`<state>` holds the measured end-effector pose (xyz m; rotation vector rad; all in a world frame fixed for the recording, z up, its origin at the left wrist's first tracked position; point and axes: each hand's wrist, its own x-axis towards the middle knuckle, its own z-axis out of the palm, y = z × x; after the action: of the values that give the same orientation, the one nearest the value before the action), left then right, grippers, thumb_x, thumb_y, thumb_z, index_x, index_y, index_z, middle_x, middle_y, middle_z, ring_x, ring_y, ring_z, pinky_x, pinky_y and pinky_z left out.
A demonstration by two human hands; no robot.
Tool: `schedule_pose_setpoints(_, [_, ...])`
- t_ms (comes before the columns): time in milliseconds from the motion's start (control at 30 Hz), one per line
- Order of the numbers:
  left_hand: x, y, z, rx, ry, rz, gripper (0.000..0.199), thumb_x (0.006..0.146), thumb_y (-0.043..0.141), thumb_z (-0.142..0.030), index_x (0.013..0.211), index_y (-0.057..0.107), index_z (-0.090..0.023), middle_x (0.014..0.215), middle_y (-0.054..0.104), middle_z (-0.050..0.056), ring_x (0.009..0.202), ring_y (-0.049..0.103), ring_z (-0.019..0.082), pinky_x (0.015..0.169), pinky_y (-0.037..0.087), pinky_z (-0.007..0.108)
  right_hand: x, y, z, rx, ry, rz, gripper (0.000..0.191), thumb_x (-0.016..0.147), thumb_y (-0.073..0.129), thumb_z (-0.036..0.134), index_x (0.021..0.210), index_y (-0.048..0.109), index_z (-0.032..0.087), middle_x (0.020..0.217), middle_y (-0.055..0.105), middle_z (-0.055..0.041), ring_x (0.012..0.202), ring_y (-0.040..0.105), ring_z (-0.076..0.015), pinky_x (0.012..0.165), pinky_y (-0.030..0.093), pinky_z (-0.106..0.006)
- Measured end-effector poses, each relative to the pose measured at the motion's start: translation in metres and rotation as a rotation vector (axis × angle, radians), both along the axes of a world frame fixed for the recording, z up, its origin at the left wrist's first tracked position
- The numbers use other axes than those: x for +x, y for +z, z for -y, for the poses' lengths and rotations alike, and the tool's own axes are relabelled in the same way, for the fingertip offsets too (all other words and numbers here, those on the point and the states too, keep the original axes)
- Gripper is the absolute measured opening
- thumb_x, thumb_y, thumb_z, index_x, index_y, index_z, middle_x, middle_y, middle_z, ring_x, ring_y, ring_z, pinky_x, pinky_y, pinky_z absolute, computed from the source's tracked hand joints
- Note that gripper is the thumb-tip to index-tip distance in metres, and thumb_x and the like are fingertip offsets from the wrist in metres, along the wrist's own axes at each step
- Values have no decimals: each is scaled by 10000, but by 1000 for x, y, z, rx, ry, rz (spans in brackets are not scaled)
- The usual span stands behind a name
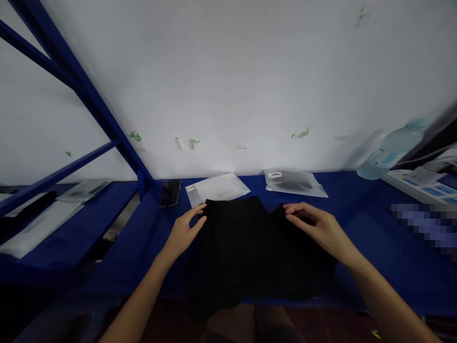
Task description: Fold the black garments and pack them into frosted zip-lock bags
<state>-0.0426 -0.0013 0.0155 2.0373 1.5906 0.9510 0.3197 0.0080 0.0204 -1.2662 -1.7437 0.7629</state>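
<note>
A black garment [243,247] is spread over the blue table, its near edge hanging past the front. Its exact kind is hard to make out in the dim light. My left hand [184,229] pinches the far left corner of the cloth between thumb and fingers. At the other side my right hand [317,226] grips a raised corner of the same cloth, with a dip in the edge between the two hands. Just beyond the garment lie a white plastic bag [223,187] with a label and a frosted zip bag [298,183] holding something dark.
A phone [170,192] lies left of the bags. A large water bottle [391,150] and a white power strip [421,188] stand at the right. A blue metal frame [96,112] rises at left, with more bags [46,219] on a neighbouring table.
</note>
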Motion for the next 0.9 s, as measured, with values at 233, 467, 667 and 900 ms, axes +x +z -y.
schedule_pose_setpoints(233, [-6, -31, 6, 0, -59, -400, 485, 943, 451, -399, 1402, 413, -246, 1523, 335, 93, 1424, 236, 271, 1131, 204, 538, 55, -19, 16, 208, 127, 491, 270, 803, 614, 393, 1053, 656, 301, 1300, 571, -60, 1255, 483, -290, 997, 436, -508])
schedule_pose_setpoints(467, [0, -42, 7, 53, -5, -440, 564, 943, 435, -417, 1441, 322, -177, 1489, 358, 171, 1407, 274, 286, 1135, 203, 529, 54, -35, 5, 289, 90, 591, 211, 828, 589, 357, 996, 651, 245, 1215, 628, -71, 1243, 495, -288, 995, 435, -507])
schedule_pose_setpoints(667, [1, -44, 11, 126, 69, -432, 521, 924, 462, -393, 1391, 394, -172, 1387, 441, 169, 1347, 361, 324, 1118, 234, 555, 48, -21, -12, 157, -111, 348, 264, 859, 509, 462, 898, 642, 238, 1065, 696, -62, 1011, 645, -260, 894, 503, -415])
schedule_pose_setpoints(900, [-1, -40, 12, 111, 71, -392, 483, 924, 476, -406, 1340, 475, -161, 1303, 492, 151, 1280, 425, 311, 1095, 287, 528, 36, -1, 5, 292, -289, 294, 286, 869, 510, 460, 987, 646, 237, 998, 697, -62, 924, 655, -238, 862, 503, -388])
